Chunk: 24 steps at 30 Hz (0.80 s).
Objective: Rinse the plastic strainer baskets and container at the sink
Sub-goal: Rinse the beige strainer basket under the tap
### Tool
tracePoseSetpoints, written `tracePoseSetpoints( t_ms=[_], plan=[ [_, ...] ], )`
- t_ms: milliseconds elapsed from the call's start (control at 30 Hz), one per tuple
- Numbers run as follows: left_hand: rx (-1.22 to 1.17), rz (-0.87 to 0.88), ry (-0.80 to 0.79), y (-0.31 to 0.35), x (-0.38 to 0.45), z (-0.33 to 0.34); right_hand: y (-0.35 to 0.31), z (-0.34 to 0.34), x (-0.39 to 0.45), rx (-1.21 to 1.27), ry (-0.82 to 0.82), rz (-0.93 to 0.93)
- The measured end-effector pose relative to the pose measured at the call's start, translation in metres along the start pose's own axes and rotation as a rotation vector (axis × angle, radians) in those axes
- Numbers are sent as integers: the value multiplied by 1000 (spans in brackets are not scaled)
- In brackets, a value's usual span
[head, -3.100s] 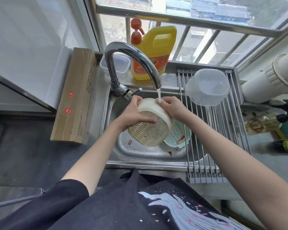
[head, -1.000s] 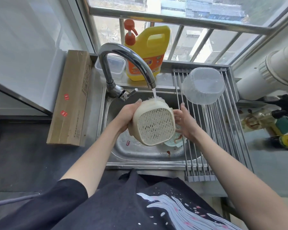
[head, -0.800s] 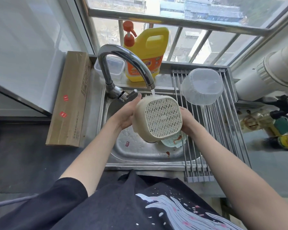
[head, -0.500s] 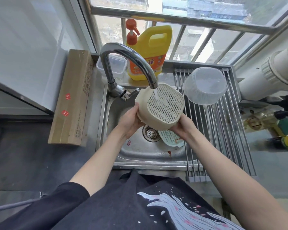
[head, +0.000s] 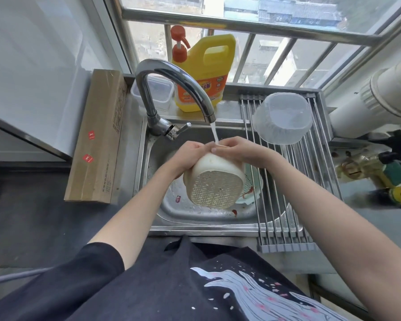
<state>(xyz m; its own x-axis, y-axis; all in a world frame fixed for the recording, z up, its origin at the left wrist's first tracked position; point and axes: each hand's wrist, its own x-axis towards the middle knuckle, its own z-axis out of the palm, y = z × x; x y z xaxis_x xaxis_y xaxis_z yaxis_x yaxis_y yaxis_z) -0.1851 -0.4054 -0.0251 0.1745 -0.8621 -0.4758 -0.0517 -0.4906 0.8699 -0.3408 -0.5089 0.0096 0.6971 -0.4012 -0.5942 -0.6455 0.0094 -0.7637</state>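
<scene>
While both hands hold cream strainer, green strainer lies in sink.

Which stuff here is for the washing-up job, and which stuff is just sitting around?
For the job:
- cream strainer basket, held by left hand and right hand
- green strainer basket in the sink
- clear container on the drying rack
- running tap

Just sitting around:
- yellow soap jug
- cardboard box
- small clear tub

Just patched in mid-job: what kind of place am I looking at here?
Most likely a small home kitchen sink by a barred window: a steel sink with the faucet running, a yellow dish soap jug on the ledge, and a roll-up drying rack across the basin.
</scene>
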Motion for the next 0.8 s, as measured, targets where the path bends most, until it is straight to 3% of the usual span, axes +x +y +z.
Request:
tracePoseSetpoints(
  t_ms=[100,200,433,633,733,800],
  plan=[
    [-139,-16,35,2,-2,-8,-7,2,2,-3,40,-9],
    [-139,-96,56,-14,-6,-21,5,4,2,221,166,-1],
    [-584,-120,-89,-48,-21,-4,18,25,0,534,478,109],
    [-532,-212,-55,-33,-9,-9,26,21,-6,218,434,177],
    [-591,-297,-45,-20,-3,-8,23,20,-5,371,250,182],
    [-658,-349,-44,-15,-2,-8,23,22,-2,507,286,204]
  ],
)
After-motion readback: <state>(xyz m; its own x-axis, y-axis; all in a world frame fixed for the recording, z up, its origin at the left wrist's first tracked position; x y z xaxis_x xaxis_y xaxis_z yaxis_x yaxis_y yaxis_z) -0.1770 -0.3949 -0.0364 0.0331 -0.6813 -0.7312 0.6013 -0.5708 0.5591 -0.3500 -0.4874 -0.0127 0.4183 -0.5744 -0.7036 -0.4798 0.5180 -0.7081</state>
